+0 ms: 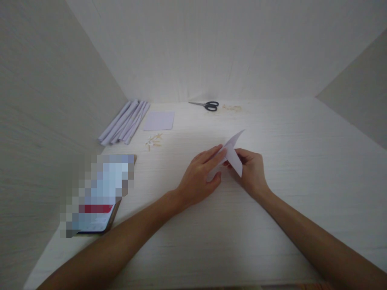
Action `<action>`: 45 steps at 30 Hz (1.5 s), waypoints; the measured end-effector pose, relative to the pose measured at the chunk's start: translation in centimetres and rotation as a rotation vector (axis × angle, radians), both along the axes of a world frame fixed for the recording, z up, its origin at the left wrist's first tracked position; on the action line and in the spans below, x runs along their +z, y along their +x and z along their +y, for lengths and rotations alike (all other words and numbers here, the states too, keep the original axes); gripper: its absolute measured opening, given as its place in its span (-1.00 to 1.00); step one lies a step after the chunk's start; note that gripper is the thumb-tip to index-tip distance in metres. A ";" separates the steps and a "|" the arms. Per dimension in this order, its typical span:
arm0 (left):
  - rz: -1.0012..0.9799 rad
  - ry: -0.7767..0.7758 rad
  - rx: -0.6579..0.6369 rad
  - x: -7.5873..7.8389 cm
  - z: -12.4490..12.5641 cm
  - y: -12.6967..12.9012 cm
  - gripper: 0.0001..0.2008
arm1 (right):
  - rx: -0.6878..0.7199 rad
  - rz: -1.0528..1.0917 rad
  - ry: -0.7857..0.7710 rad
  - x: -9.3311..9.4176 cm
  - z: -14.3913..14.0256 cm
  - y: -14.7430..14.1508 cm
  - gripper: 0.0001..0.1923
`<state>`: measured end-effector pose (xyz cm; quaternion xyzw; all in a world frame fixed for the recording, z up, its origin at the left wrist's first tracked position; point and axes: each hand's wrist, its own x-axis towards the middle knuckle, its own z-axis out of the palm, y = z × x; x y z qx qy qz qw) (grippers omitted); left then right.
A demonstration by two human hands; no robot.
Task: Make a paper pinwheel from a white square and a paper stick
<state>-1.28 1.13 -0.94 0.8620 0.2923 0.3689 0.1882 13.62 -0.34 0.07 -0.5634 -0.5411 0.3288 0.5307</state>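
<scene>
Folding a pale paper (233,152) at the centre of the frame, a person worked over a light wooden table (290,193) boxed in by plain white walls. The left hand (199,177) lay palm down with its fingers curled over the sheet's lower left edge, pressing it toward the tabletop, while the right hand (250,171) pinched the other side between thumb and fingertips; both hands were closed on the sheet, and one pointed corner stood up toward the upper right. Because the paper was partly lifted off the table and bent rather than flat, any crease could have run crooked if either hand had slipped or the edges had not been lined up, and a hard pull from the right hand against the pinning left might have torn or wrinkled it. At upper left lay a row of rolled paper tubes (123,122), a flat sheet (159,120) just beside them, and a scatter of small sticks (153,141) in front, well apart from the hands. Scissors (208,105) rested shut near the back wall at upper centre, with some faint scraps (232,107) next to them. A phone (99,193), its screen blurred, lay at lower left near the left forearm, where a sweep of the elbow could have nudged it.
</scene>
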 end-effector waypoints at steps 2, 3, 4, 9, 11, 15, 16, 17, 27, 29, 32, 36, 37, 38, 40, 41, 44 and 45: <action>-0.001 -0.009 -0.001 0.0 0.0 0.0 -0.45 | 0.019 -0.050 0.025 0.0 0.0 0.1 -0.90; -0.004 -0.013 -0.003 0.0 0.0 0.0 -0.45 | 0.026 -0.072 0.040 0.0 0.0 0.1 -0.90; -0.009 -0.016 -0.005 0.0 0.1 0.0 -0.44 | 0.033 -0.094 0.051 0.0 0.0 0.2 -0.90; -0.031 -0.024 -0.018 -0.2 0.1 0.0 -0.43 | 0.060 -0.201 0.085 0.0 0.1 0.3 -0.88; -0.038 -0.024 -0.019 -0.2 0.1 0.1 -0.43 | 0.076 -0.224 0.093 0.0 0.1 0.3 -0.87; -0.032 -0.033 -0.017 -0.1 0.1 0.1 -0.44 | 0.105 -0.234 0.095 -0.1 0.1 0.3 -0.86; -0.029 -0.037 -0.017 -0.1 0.1 0.1 -0.44 | 0.105 -0.231 0.096 0.0 0.1 0.3 -0.86; -0.027 -0.040 -0.016 0.0 0.1 0.1 -0.45 | 0.103 -0.226 0.095 0.0 0.1 0.3 -0.87; -0.018 -0.048 -0.025 0.0 0.0 0.1 -0.44 | 0.042 -0.037 0.068 -0.1 0.0 0.2 -0.91; -0.018 -0.049 -0.023 0.0 0.0 0.1 -0.45 | 0.027 -0.001 0.054 -0.1 0.0 0.1 -0.91; -0.022 -0.044 -0.024 0.0 0.0 0.1 -0.45 | -0.001 0.035 0.030 -0.1 0.0 0.0 -0.92; -0.021 -0.024 -0.041 0.0 -0.1 0.2 -0.45 | -0.018 0.079 0.021 -0.2 0.0 0.0 -0.92; -0.022 -0.021 -0.044 0.0 -0.1 0.2 -0.45 | -0.011 0.076 0.024 -0.2 0.0 0.0 -0.91; -0.023 -0.019 -0.047 0.0 -0.1 0.1 -0.45 | 0.001 0.063 0.027 -0.2 0.0 0.1 -0.91; -0.023 -0.023 -0.051 0.1 -0.1 0.1 -0.46 | 0.029 0.023 0.043 -0.2 0.0 0.1 -0.90; -0.023 -0.025 -0.053 0.1 -0.1 0.1 -0.46 | 0.044 -0.003 0.054 -0.2 0.0 0.2 -0.89; -0.028 -0.028 -0.054 0.1 -0.1 0.2 -0.47 | 0.076 -0.086 0.094 -0.1 0.0 0.3 -0.88; -0.031 -0.029 -0.055 0.1 -0.1 0.2 -0.48 | 0.084 -0.110 0.105 0.0 -0.1 0.3 -0.88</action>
